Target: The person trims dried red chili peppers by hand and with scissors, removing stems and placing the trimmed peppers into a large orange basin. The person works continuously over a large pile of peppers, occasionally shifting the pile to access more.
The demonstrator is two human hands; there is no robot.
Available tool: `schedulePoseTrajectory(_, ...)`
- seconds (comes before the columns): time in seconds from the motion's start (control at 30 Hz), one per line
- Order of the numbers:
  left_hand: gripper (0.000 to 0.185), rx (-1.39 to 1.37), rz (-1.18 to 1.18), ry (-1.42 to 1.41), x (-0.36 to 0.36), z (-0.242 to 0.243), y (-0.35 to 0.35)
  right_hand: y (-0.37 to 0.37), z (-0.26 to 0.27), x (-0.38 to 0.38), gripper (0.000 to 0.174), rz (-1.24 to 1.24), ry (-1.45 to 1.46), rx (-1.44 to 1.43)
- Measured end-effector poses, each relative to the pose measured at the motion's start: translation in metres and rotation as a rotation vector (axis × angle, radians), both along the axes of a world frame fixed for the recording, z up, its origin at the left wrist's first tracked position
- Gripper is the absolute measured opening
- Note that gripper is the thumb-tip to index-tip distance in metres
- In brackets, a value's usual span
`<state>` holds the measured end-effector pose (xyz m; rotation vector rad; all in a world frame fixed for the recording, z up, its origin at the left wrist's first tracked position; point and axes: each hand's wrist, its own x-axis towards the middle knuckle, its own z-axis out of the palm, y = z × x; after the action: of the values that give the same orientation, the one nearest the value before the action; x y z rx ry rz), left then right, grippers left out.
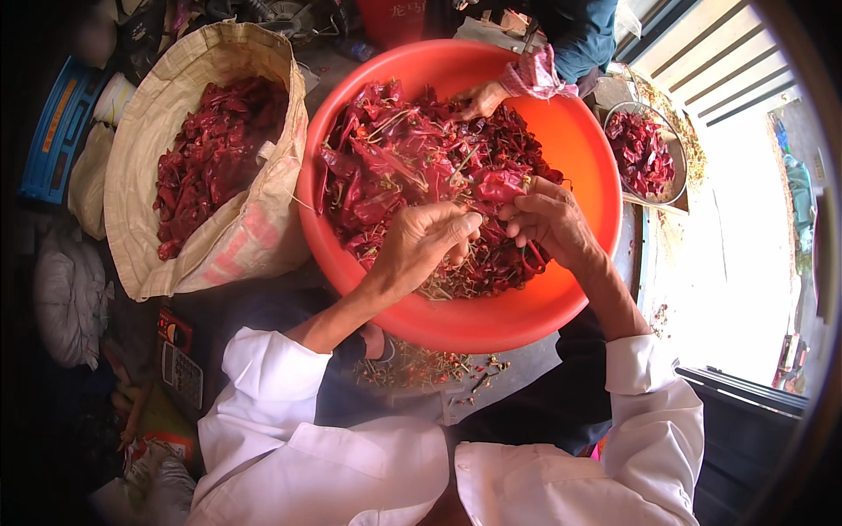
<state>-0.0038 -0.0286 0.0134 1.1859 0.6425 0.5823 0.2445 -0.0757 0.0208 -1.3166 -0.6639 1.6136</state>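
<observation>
A large red plastic basin [460, 338] holds a heap of dried red chili peppers [395, 164], with loose pale stems among them. Over the heap, my right hand [549, 220] has one wrinkled dried chili pepper [500, 186] at its fingertips. Below that hand hangs a red loop [536, 258], perhaps a scissors handle; the rest of it is hidden. My left hand [427, 240] is just to the left, fingers curled and thumb pressed to the index finger. Nothing shows in its pinch.
Another person's hand [483, 100] reaches into the basin's far side. An open woven sack [256, 230] of chili peppers stands at left. At right is a round container [641, 154] of peppers. Stem scraps [421, 365] lie on the floor; a calculator [183, 376] is lower left.
</observation>
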Motion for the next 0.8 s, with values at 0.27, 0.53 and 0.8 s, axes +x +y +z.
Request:
schedulePoseTrajectory(0.27, 0.028, 0.112, 0.095, -0.091, 0.02, -0.014, -0.001, -0.012, -0.014, -0.021, 0.02, 0.074, 0.226, 0.002)
schedulePoseTrajectory(0.53, 0.026, 0.184, 0.207, -0.064, 0.032, -0.021, -0.002, -0.023, -0.007, -0.029, 0.024, 0.254, 0.026, -0.049)
schedulePoseTrajectory(0.8, 0.027, 0.458, 0.082, 0.235, 0.016, -0.01, 0.011, -0.02, -0.004, -0.035, 0.039, -0.029, -0.317, 0.272)
